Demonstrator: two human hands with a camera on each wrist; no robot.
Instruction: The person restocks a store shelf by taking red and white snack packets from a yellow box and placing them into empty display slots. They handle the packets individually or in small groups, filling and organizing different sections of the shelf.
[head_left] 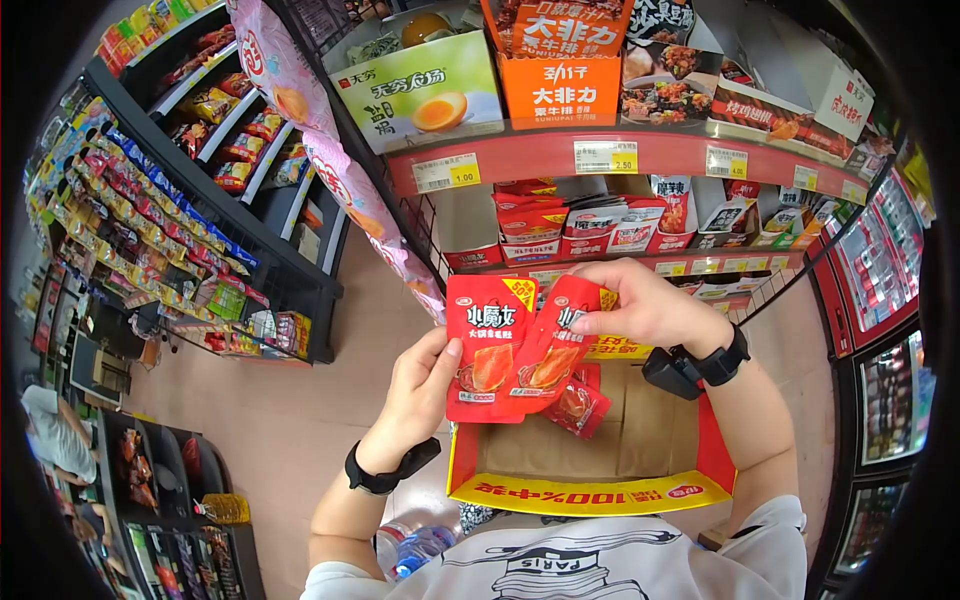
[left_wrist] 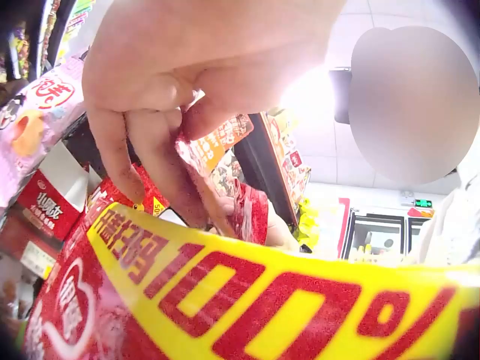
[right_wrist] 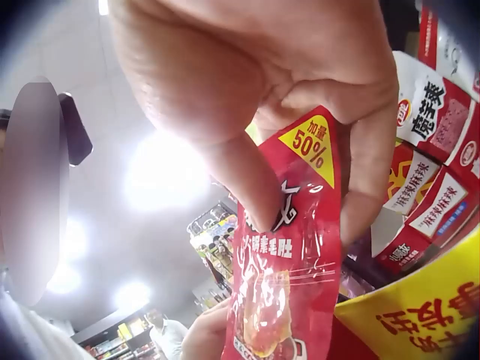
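Observation:
My left hand (head_left: pixel 412 388) grips a red snack packet (head_left: pixel 484 345) by its left side, thumb on the printed front. A second red snack packet (head_left: pixel 552 350) overlaps its right side. My right hand (head_left: pixel 655 308) pinches that one near the top, beside its yellow 50% corner, as the right wrist view shows too. Both packets are upright with fronts facing me, over a red and yellow cardboard box (head_left: pixel 590 492). Inside the box lies another red packet (head_left: pixel 588 405), partly hidden behind the held ones.
Ahead stands a shelf rack with a red price rail (head_left: pixel 530 150) and cartons of snacks. A pink hanging strip of packets (head_left: pixel 345 180) drops along its left side. Snack shelves (head_left: pixel 240 130) line the left, glass-door coolers (head_left: pixel 885 400) the right. Bottles (head_left: pixel 425 548) stand near my body.

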